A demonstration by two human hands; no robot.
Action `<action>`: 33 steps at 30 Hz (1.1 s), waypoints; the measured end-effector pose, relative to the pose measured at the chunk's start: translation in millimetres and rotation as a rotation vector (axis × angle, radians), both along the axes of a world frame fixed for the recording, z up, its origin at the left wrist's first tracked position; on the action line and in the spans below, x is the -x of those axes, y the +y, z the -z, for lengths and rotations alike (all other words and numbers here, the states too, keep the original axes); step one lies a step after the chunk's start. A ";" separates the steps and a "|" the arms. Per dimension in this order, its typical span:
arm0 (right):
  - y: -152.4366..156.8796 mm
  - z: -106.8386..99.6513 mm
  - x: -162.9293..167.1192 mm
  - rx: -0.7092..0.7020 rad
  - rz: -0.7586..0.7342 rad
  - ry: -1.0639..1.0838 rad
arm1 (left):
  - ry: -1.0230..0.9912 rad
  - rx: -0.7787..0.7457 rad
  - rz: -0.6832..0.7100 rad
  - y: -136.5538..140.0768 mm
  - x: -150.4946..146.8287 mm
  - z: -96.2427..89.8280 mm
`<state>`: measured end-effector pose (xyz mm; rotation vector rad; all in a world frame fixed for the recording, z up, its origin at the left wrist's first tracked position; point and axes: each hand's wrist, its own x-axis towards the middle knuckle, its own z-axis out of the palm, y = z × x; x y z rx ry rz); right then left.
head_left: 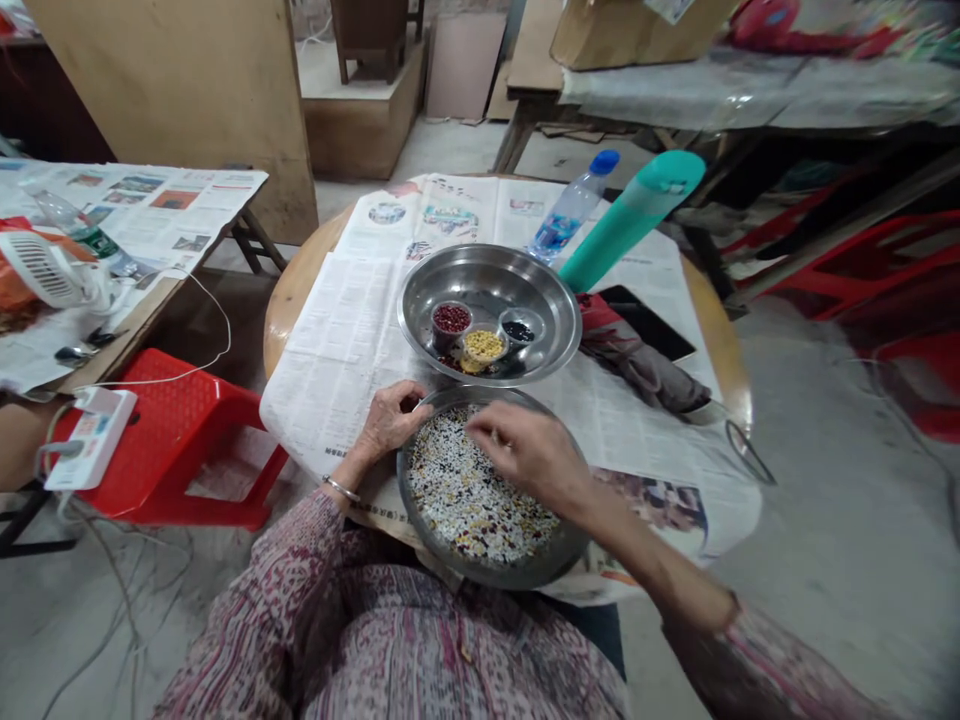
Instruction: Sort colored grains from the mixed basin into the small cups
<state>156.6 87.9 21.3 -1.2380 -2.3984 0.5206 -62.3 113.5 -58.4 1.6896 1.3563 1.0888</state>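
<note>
A round metal basin (517, 575) in front of me holds a mix of white rice grains with dark, red and yellow grains (469, 490). My left hand (391, 418) grips this basin's upper left rim, its fingers curled at the edge. Over the grains, my right hand (536, 455) is closed in a pinch; whatever lies between its fingertips is too small to make out. Just beyond stands a larger shiny metal basin (487, 265). Inside are three small clear cups, with red beans (452, 319), yellow kernels (484, 346) and black beans (518, 332).
Newspaper (322, 350) covers the round table. A water bottle (574, 205), a green cylinder (634, 220), a dark flat tablet-like object (649, 320) and a grey-red folded umbrella (645, 365) lie to the right. On the left are a red stool (165, 440) and a power strip (91, 440).
</note>
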 end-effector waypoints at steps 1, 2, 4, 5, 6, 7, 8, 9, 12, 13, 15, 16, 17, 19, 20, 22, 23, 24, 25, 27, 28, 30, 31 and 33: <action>-17.6 7.2 0.7 0.025 -0.110 -0.024 | 0.011 -0.003 -0.004 0.2 -0.4 -0.3; -32.7 14.6 3.0 0.025 -0.192 -0.048 | 0.018 -0.006 -0.008 0.3 -0.9 -0.7; -52.7 28.2 12.4 -0.044 -0.271 -0.071 | 0.021 -0.007 -0.020 0.3 -1.8 -1.9; -57.1 33.8 18.4 -0.080 -0.306 -0.080 | 0.019 -0.007 -0.024 0.2 -2.1 -2.6; -58.0 38.4 24.5 -0.110 -0.340 -0.085 | 0.017 -0.007 -0.028 0.1 -2.3 -3.2; -56.0 42.0 29.6 -0.129 -0.371 -0.091 | 0.018 -0.007 -0.034 0.1 -2.4 -3.7; -51.6 44.8 33.1 -0.137 -0.391 -0.101 | 0.023 -0.007 -0.039 0.1 -2.4 -4.1; -45.9 46.9 34.1 -0.140 -0.390 -0.115 | 0.029 -0.008 -0.042 0.2 -2.3 -4.2; -28.7 50.2 20.3 -0.124 -0.255 -0.179 | 0.041 -0.010 -0.039 1.0 -1.4 -3.1; -25.6 50.5 10.8 -0.106 -0.194 -0.195 | 0.041 -0.012 -0.032 1.4 -1.1 -2.4; -26.8 50.1 -10.8 -0.037 -0.133 -0.184 | 0.031 -0.017 -0.021 2.1 -0.7 -0.8; -31.4 49.4 -20.8 0.011 -0.128 -0.152 | 0.026 -0.019 -0.018 2.4 -0.6 -0.1; -38.4 48.5 -29.2 0.061 -0.136 -0.111 | 0.022 -0.019 -0.016 2.6 -0.5 0.5; -56.8 47.1 -38.3 0.124 -0.163 -0.033 | 0.016 -0.019 -0.017 2.8 -0.4 1.2; -66.2 47.0 -38.9 0.127 -0.181 -0.012 | 0.014 -0.017 -0.015 2.7 -0.3 1.3; -79.8 48.7 -34.1 0.107 -0.230 -0.028 | 0.007 -0.010 -0.011 2.4 -0.2 1.3; -82.2 50.4 -30.2 0.089 -0.255 -0.055 | 0.004 -0.007 -0.010 2.3 -0.1 1.2; -81.2 52.4 -26.4 0.072 -0.271 -0.088 | 0.002 -0.004 -0.009 2.1 -0.1 0.9; -76.8 54.3 -23.4 0.054 -0.272 -0.118 | 0.002 -0.002 -0.009 1.9 -0.2 0.6; -60.3 57.0 -21.6 0.013 -0.212 -0.152 | 0.003 -0.001 -0.013 1.5 -0.4 -0.3; -50.0 57.5 -22.9 -0.007 -0.150 -0.156 | 0.004 -0.001 -0.015 1.3 -0.5 -0.9; -31.0 57.0 -28.3 -0.052 0.007 -0.146 | 0.002 -0.001 -0.020 1.1 -0.7 -1.8; -23.9 56.4 -31.2 -0.071 0.084 -0.141 | 0.001 -0.001 -0.021 1.0 -0.7 -2.1; -16.8 55.9 -34.3 -0.091 0.209 -0.144 | 0.000 -0.002 -0.022 1.3 -0.7 -2.2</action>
